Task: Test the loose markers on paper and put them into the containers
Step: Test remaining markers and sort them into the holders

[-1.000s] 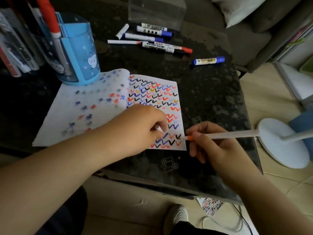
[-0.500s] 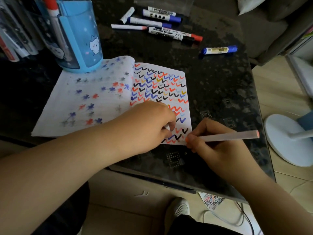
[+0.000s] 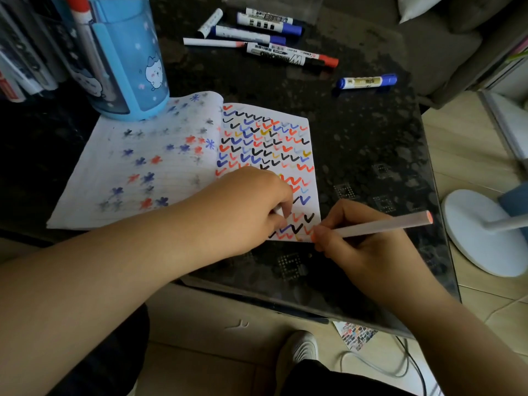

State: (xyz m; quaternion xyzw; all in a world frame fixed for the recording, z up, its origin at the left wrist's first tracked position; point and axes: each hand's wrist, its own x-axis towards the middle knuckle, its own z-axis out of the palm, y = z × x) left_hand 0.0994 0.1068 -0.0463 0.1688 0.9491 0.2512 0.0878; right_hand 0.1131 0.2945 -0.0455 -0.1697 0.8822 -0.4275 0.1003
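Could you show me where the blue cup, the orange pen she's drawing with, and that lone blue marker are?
blue cup [image 3: 134, 67], head view, front wall near the cat picture.
orange pen [image 3: 380, 224], head view, middle of the pale barrel.
lone blue marker [image 3: 365, 81], head view, its labelled barrel.

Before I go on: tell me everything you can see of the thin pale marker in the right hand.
The thin pale marker is a slim, straight stick, whitish-pink, plastic by its look, with an orange end cap at its far right end and an orange tip at its left end. It lies nearly level, rising slightly to the right. The right hand pinches it near the tip, which sits at the bottom right corner of the paper. Whether the tip touches the paper cannot be told.
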